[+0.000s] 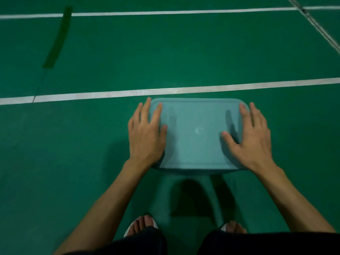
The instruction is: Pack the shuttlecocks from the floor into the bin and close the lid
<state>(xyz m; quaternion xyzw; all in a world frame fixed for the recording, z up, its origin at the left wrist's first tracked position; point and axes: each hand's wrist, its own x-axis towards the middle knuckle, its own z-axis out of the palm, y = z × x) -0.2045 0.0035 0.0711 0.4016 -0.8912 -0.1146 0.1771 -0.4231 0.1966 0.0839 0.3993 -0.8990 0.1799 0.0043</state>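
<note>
A pale blue bin [195, 171] stands on the green court floor just in front of me, with its lid [197, 137] lying flat on top. My left hand [147, 133] rests flat on the lid's left end, fingers straight and spread. At the lid's right end my right hand [252, 137] presses down the same way, thumb stretched inward. The lid hides the inside of the bin. No shuttlecocks show on the floor.
A white court line [110, 93] runs across the floor just beyond the bin, and another [165, 12] lies farther back. A dark strip [58, 37] marks the floor at far left. My feet in sandals [141, 225] stand close behind the bin.
</note>
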